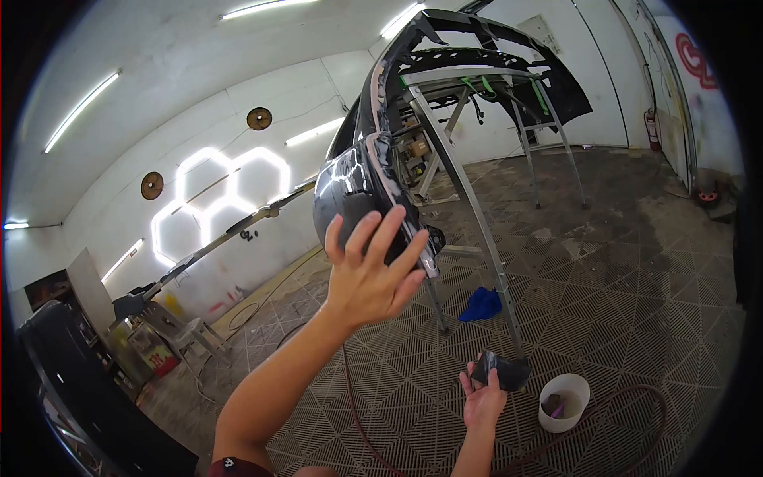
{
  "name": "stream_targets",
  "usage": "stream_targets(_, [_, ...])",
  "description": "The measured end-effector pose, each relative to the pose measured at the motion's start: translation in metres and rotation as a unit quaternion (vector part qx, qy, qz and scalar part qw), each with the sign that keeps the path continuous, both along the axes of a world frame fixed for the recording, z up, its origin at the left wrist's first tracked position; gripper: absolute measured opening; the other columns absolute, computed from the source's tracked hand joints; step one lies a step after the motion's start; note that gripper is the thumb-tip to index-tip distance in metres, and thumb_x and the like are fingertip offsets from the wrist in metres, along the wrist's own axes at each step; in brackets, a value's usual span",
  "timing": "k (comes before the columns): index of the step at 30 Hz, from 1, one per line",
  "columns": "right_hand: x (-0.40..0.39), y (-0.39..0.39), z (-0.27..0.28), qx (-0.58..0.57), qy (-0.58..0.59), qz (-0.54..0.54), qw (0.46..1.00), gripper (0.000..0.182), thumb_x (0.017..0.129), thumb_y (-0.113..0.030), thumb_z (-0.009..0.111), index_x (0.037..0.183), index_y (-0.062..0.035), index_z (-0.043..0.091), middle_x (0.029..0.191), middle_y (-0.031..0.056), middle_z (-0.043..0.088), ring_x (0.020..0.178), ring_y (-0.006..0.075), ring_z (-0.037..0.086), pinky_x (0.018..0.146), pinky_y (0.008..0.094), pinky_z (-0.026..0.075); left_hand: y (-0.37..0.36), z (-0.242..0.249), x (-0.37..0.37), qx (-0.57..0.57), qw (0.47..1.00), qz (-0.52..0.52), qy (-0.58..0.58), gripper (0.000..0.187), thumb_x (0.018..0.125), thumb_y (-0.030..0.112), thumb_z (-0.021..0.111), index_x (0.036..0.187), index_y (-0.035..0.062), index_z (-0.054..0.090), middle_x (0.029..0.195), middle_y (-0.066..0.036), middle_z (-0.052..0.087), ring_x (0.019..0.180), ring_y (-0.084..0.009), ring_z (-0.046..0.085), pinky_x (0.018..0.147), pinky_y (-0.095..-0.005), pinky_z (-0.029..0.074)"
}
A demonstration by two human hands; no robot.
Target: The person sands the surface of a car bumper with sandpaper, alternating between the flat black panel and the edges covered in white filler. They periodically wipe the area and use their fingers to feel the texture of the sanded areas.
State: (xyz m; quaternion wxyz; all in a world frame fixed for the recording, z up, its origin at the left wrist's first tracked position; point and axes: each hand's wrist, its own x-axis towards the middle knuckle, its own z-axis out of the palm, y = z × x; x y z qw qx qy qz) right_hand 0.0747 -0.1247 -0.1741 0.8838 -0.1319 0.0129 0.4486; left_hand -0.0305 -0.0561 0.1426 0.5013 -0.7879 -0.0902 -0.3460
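Observation:
A black car bumper (338, 183) with sanded, greyish patches along its edge rests on a metal stand (469, 191). My left hand (367, 270) lies against its lower corner, fingers spread on the dark surface. Lower down and to the right, my right hand (483, 401) grips a dark, curled sheet of sandpaper (510, 374) between thumb and fingers, apart from the bumper. Beside that hand stands a white bucket (580, 389) with a dark piece and a purple item inside.
A blue cloth (481, 304) lies on the grated floor by the stand's leg. A reddish hose (664, 413) curves around the bucket. Another dark panel (87, 389) is at the lower left, near a grey stool (195, 338). A fire extinguisher (652, 129) hangs at the back right.

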Motion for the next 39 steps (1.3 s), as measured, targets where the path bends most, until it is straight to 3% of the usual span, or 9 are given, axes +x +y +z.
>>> stream_targets(8, [0.007, -0.002, 0.003, 0.006, 0.013, -0.014, 1.000, 0.033, 0.106, -0.011, 0.055, 0.136, 0.0016, 0.051, 0.126, 0.0177, 0.065, 0.104, 0.0281, 0.072, 0.075, 0.0390, 0.068, -0.012, -0.041, -0.001, -0.041, 0.999, 0.011, 0.016, 0.043, 0.096, 0.044, 0.054, 0.131, 0.0243, 0.070, 0.151, -0.013, 0.045, 0.138, -0.0314, 0.032, 0.120, -0.0572, 0.011])
stream_targets(16, [0.011, 0.000, 0.000, -0.042, 0.002, -0.033, 0.999, 0.034, 0.097, -0.008, 0.070, 0.127, -0.0022, 0.056, 0.109, 0.0107, 0.067, 0.075, 0.0160, 0.063, 0.056, 0.0296, 0.052, -0.026, -0.092, -0.006, -0.106, 0.993, -0.042, 0.020, 0.041, 0.093, 0.042, 0.059, 0.124, 0.0179, 0.072, 0.142, -0.014, 0.050, 0.127, -0.0330, 0.042, 0.108, -0.0547, 0.028])
stream_targets(19, [0.009, 0.001, 0.002, -0.062, -0.006, -0.025, 0.998, 0.034, 0.096, -0.007, 0.072, 0.126, -0.0032, 0.056, 0.107, 0.0102, 0.067, 0.071, 0.0144, 0.060, 0.055, 0.0296, 0.048, -0.031, -0.105, -0.002, -0.267, 0.962, -0.035, -0.042, 0.036, 0.095, 0.036, 0.061, 0.120, 0.0129, 0.072, 0.135, -0.016, 0.056, 0.122, -0.0329, 0.050, 0.104, -0.0514, 0.036])
stream_targets(22, [0.009, 0.002, 0.018, -0.057, -0.034, -0.030, 0.997, 0.028, 0.096, -0.007, 0.072, 0.120, -0.0034, 0.059, 0.100, 0.0082, 0.068, 0.069, 0.0125, 0.058, 0.055, 0.0272, 0.045, -0.020, -0.118, 0.002, -0.533, 0.823, -0.136, -0.143, 0.035, 0.101, 0.034, 0.058, 0.124, 0.0089, 0.067, 0.129, -0.016, 0.060, 0.119, -0.0308, 0.057, 0.101, -0.0466, 0.043])
stream_targets(24, [0.011, 0.004, 0.045, -0.037, -0.079, -0.038, 0.995, 0.024, 0.096, -0.006, 0.073, 0.117, -0.0033, 0.061, 0.097, 0.0064, 0.067, 0.067, 0.0114, 0.057, 0.055, 0.0263, 0.044, -0.010, -0.120, 0.007, -0.771, 0.466, -0.315, -0.299, 0.041, 0.108, 0.041, 0.051, 0.129, 0.0077, 0.061, 0.130, -0.016, 0.061, 0.120, -0.0285, 0.059, 0.102, -0.0436, 0.047])
stream_targets(25, [0.012, 0.004, 0.064, -0.018, -0.123, -0.042, 0.991, 0.021, 0.095, -0.006, 0.073, 0.113, -0.0033, 0.063, 0.093, 0.0046, 0.067, 0.065, 0.0102, 0.056, 0.055, 0.0254, 0.043, -0.008, -0.116, 0.009, -0.772, 0.463, -0.319, -0.297, 0.041, 0.108, 0.041, 0.051, 0.129, 0.0077, 0.061, 0.130, -0.016, 0.061, 0.120, -0.0285, 0.059, 0.102, -0.0436, 0.047])
stream_targets(27, [0.015, 0.002, 0.115, 0.013, -0.173, -0.068, 0.982, 0.018, 0.095, -0.005, 0.074, 0.109, -0.0028, 0.064, 0.092, 0.0036, 0.067, 0.065, 0.0093, 0.056, 0.055, 0.0247, 0.043, -0.009, -0.104, 0.016, -0.808, 0.259, -0.422, -0.320, 0.049, 0.108, 0.049, 0.048, 0.130, 0.0062, 0.057, 0.133, -0.015, 0.060, 0.120, -0.0279, 0.059, 0.103, -0.0445, 0.048])
stream_targets(30, [0.027, -0.003, 0.174, 0.048, -0.255, -0.113, 0.959, 0.013, 0.093, -0.005, 0.075, 0.103, -0.0016, 0.067, 0.089, 0.0018, 0.068, 0.066, 0.0081, 0.057, 0.055, 0.0235, 0.044, -0.012, -0.090, 0.030, -0.810, 0.150, -0.483, -0.297, 0.048, 0.105, 0.051, 0.052, 0.122, 0.0070, 0.061, 0.130, -0.014, 0.063, 0.121, -0.0258, 0.059, 0.103, -0.0437, 0.049])
stream_targets(39, [0.032, 0.009, 0.229, 0.036, -0.406, -0.137, 0.903, 0.010, 0.089, -0.007, 0.080, 0.087, -0.0012, 0.072, 0.079, 0.0006, 0.070, 0.062, 0.0073, 0.061, 0.056, 0.0219, 0.047, 0.003, -0.090, 0.050, -0.787, 0.097, -0.514, -0.327, 0.047, 0.101, 0.052, 0.061, 0.108, 0.0048, 0.065, 0.104, -0.005, 0.066, 0.102, -0.0188, 0.058, 0.088, -0.0345, 0.046])
